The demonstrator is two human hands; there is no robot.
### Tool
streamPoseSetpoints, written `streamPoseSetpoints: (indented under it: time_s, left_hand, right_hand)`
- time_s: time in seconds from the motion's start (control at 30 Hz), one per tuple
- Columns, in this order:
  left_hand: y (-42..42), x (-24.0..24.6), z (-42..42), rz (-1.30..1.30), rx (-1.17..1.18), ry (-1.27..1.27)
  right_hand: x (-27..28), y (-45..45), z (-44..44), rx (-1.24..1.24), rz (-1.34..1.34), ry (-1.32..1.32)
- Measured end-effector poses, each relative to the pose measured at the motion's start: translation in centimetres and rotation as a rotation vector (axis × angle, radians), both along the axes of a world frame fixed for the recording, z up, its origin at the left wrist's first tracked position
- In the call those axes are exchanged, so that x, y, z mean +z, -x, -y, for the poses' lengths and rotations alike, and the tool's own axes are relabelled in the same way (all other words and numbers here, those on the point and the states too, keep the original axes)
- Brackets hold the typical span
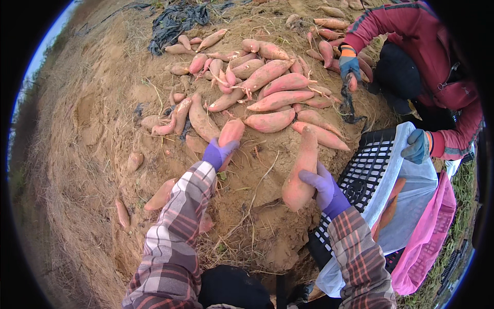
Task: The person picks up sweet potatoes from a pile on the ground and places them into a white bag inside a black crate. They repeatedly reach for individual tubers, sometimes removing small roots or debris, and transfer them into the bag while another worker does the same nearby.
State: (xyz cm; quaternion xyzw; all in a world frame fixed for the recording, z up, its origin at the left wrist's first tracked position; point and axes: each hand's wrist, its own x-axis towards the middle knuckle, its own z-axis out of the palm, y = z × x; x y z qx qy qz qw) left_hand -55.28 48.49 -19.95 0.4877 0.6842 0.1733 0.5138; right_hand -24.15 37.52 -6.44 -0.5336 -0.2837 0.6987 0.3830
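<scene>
My left hand (219, 153), in a purple glove, is closed around a reddish sweet potato (232, 133) just in front of the heap. In my right hand (323, 189), gloved the same way, is a large pear-shaped sweet potato (301, 175) with its narrow end pointing away from me. Beyond both hands lies a heap of sweet potatoes (266, 75) on sandy soil, some with thin roots attached. To the right of my right hand a black plastic crate (366, 170) stands tilted, lined with a white bag (415, 189) that has sweet potatoes (389, 208) inside.
A co-worker (413, 31) in a red jacket bends at the right, one gloved hand (350, 65) on a sweet potato, the other (417, 146) at the crate's liner. Pink netting (428, 235) hangs beside the crate. Black plastic film (177, 25) lies behind the heap. Loose sweet potatoes (122, 213) lie left.
</scene>
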Motion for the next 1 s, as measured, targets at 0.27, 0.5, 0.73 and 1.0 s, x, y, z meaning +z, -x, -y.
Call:
streamPoseSetpoints:
  time_s: [0.27,0.5,0.73,1.0]
  left_hand:
    - [0.0,-2.5,19.6,1.07,0.334,0.417]
    - [0.3,-5.6,21.1,0.827,0.38,0.452]
    - [1.1,-5.3,23.8,0.576,0.212,0.277]
    - [0.1,-3.6,25.2,0.298,0.054,0.22]
  right_hand:
    - [1.5,0.5,0.5,0.078,0.117,-0.271]
    - [11.3,-5.0,10.5,-0.077,-0.381,-0.499]
    - [10.1,-21.5,22.2,-0.62,0.054,-0.186]
    - [1.8,-30.7,23.5,-0.27,0.945,-0.21]
